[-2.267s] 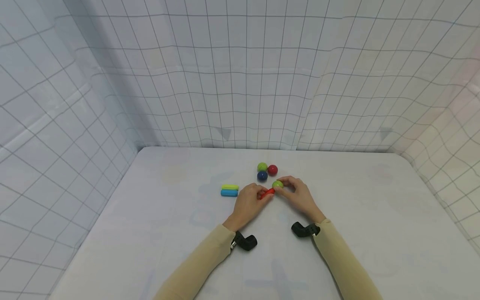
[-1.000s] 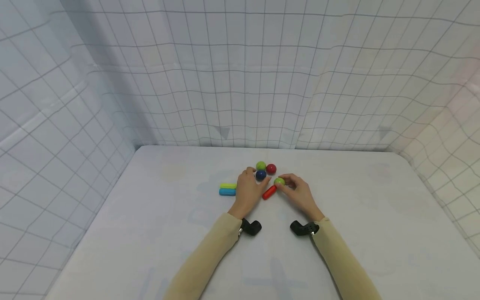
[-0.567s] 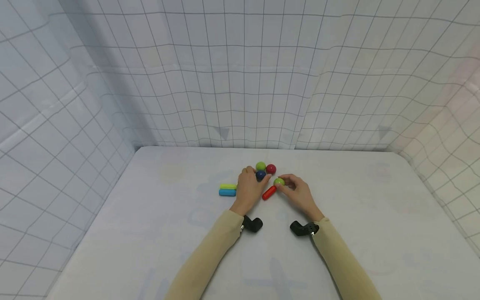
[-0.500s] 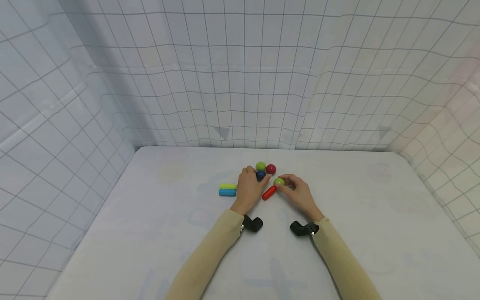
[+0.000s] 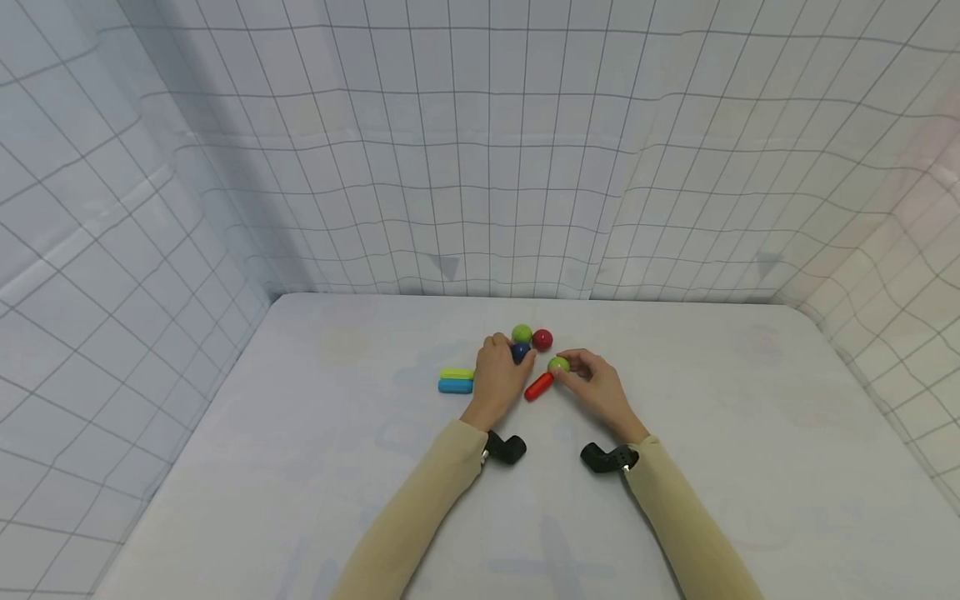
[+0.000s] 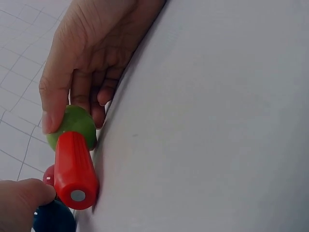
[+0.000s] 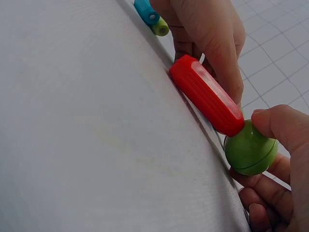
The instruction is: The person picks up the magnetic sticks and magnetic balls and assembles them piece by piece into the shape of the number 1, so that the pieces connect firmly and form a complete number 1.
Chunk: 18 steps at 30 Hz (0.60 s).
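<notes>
Left hand (image 5: 497, 379): we see it holding the blue ball (image 5: 521, 352).
Right hand (image 5: 597, 390): we see it pinching a green ball (image 5: 558, 365).
Red stick (image 5: 539, 386): touching that green ball.

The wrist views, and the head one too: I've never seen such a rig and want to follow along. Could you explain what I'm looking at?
There is no robot here: these are a person's bare left hand and right hand, with a black camera on each wrist. The wide head view comes from a camera worn on the head, looking forward and down. The two close, tilted views come from the wrists.

On the white table, a blue rod and a yellow rod lie side by side. A red ball and the far green ball sit behind the blue ball.

The left hand has its thumb and fingers around the blue ball. The right hand pinches the near green ball; the red rod appears to touch it.
</notes>
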Tool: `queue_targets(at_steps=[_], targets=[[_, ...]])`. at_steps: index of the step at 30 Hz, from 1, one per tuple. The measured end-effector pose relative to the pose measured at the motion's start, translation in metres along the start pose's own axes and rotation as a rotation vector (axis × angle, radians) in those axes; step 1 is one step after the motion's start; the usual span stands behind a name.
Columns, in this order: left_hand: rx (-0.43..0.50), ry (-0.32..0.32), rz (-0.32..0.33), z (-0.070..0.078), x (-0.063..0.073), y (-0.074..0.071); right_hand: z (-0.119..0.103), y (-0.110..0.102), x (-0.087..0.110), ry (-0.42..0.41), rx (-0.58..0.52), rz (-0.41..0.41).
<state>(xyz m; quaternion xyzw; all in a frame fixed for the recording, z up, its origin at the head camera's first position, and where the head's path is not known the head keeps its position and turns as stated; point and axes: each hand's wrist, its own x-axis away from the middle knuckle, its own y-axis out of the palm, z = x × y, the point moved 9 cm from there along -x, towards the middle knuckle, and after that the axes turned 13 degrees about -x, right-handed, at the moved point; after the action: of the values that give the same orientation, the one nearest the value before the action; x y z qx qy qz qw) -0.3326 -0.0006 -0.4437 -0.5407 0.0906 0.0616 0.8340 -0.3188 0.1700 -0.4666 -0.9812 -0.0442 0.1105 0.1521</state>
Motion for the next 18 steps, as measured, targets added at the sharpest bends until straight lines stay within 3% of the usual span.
queue_targets(at_steps=[7,18], targets=[[0.057,0.016,0.023,-0.001,0.005,-0.004,0.000,0.001,0.000,0.002,-0.002,-0.002],[0.044,0.032,-0.028,-0.002,0.017,-0.007,-0.002,0.000,0.000,-0.002,-0.002,-0.004]])
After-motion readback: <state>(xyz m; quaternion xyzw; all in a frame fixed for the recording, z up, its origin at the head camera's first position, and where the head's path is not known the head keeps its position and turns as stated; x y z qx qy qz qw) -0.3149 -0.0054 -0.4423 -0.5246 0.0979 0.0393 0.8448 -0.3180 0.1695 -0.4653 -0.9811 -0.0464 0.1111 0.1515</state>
